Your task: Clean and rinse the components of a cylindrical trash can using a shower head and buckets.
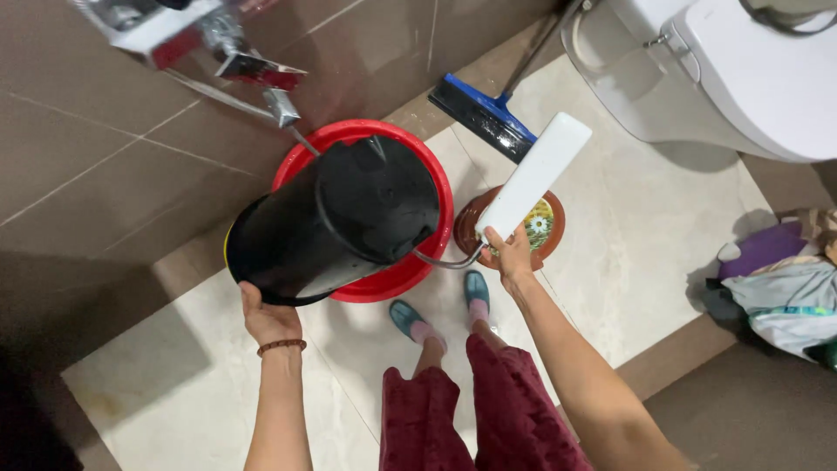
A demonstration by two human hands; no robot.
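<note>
A black bucket (pixel 336 222) is tipped on its side over a red basin (pixel 436 187), its base facing me. My left hand (pixel 266 318), with a bead bracelet on the wrist, grips the bucket's rim from below. My right hand (pixel 510 253) holds the bucket's white handle grip (pixel 536 174), which sticks up and to the right on a thin wire bail. Below the hands I see my dark red trousers and teal slippers on the pale floor tiles.
A chrome tap (pixel 253 65) juts from the brown tiled wall above the basin. A blue floor squeegee (pixel 479 113) leans behind, a small brown flower-patterned bowl (pixel 549 231) sits right of the basin, a white toilet (pixel 724 78) stands top right, and a cloth pile (pixel 785 279) lies far right.
</note>
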